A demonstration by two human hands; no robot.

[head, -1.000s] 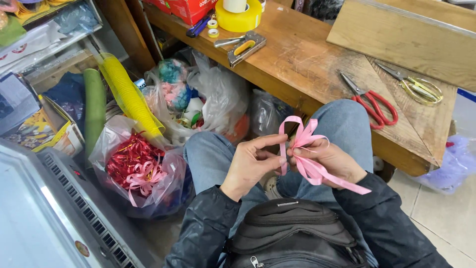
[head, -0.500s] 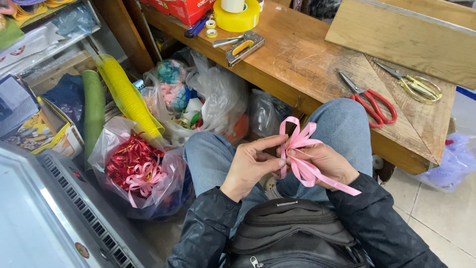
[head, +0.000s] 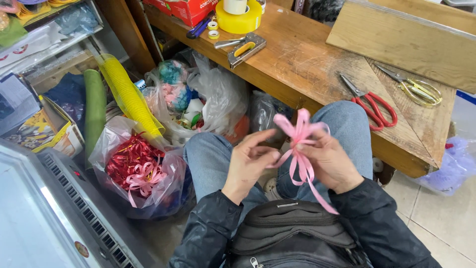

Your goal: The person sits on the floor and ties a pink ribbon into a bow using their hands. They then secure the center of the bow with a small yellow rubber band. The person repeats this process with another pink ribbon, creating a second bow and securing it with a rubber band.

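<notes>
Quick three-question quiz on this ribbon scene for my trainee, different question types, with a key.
1. True or false: the right hand pinches the pink ribbon bow.
2. Which colour handles do the scissors nearest the knees have: A red, B blue, C black?
3. Fill in: the clear bag by the left knee holds red and ____ bows.

Key: 1 true; 2 A; 3 pink. The left hand touches the ribbon with open fingers.

red cardboard box [head: 186, 9], flat, top centre on the wooden bench | yellow printed carton [head: 47, 133], open, left edge | clear plastic bag [head: 136, 171] of red and pink bows, lower left | small round sticker [head: 82, 249], bottom left on grey casing
</notes>
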